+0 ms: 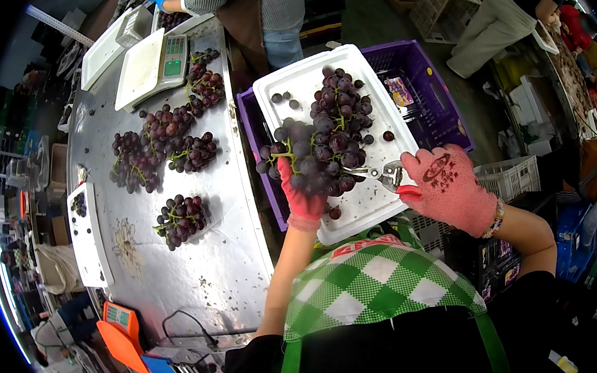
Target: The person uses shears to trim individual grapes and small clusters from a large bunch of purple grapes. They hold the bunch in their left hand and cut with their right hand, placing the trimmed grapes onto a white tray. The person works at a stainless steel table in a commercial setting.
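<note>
My left hand [305, 199], in a pink glove, holds up a bunch of dark purple grapes [301, 157] by its green stem. My right hand [445, 187], gloved in pink with a printed mark on the back, is closed around pruning shears [382, 172]. The blades reach into the lower edge of the grapes. Beneath both hands lies a white tray [280, 71] with another grape bunch [342, 103] and several loose grapes on it. Where the held bunch meets the one behind it is hard to tell. The tray rests on a purple plastic crate [430, 81].
A metal table [228, 235] on the left bears grape bunches [181, 218] and a white digital scale [147, 69]. Beyond it is a narrow white tray [91, 252]. An orange scale [122, 330] stands near the table's close end. A person [257, 14] in an apron stands ahead.
</note>
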### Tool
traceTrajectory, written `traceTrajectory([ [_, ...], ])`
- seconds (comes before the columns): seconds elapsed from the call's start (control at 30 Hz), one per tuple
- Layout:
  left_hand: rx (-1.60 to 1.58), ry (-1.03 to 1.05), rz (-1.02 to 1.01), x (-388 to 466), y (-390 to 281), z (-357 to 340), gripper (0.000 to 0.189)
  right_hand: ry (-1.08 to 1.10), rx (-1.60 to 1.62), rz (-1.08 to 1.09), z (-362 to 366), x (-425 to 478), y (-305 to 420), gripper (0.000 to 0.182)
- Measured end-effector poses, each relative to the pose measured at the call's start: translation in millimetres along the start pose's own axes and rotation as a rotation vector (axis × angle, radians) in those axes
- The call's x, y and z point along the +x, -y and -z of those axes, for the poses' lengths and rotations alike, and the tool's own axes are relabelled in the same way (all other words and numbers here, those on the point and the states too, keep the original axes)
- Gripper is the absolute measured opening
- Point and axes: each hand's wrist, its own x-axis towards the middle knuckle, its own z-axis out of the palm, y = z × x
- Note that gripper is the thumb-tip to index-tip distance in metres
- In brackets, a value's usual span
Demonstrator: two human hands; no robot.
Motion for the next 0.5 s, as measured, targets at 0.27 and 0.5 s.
traceTrajectory([
  [0.27, -0.04, -0.127, 0.052, 0, 2, 13, 0.051, 0.031, -0.013, 0.058, 7, 4, -2, 0.034],
  [0.5, -0.013, -0.113, 0.04, -1, 3, 0, 0.051, 0.047, -0.044, 0.054, 2, 3, -3, 0.035],
])
